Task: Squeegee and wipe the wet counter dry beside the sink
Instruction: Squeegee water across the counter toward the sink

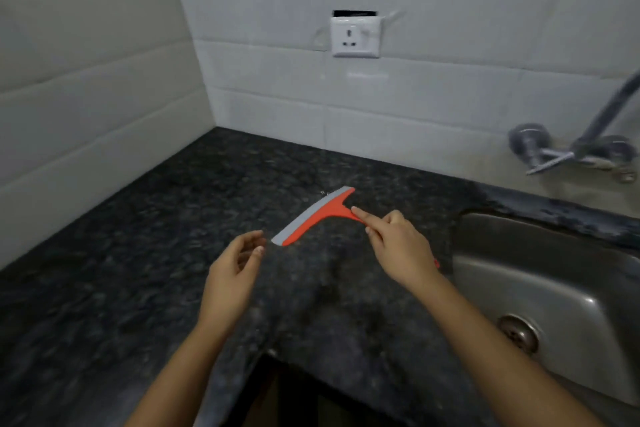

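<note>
A red squeegee with a grey rubber blade rests on the dark speckled stone counter, its blade edge facing left and away. My right hand grips its handle, index finger stretched along the neck. My left hand hovers just left of the blade's near end, fingers loosely curled and apart, holding nothing. The handle's end pokes out red behind my right wrist.
A steel sink with a drain sits to the right. A wall tap hangs above it. A white socket is on the tiled back wall. A tiled side wall closes the left. The counter's front edge has a notch.
</note>
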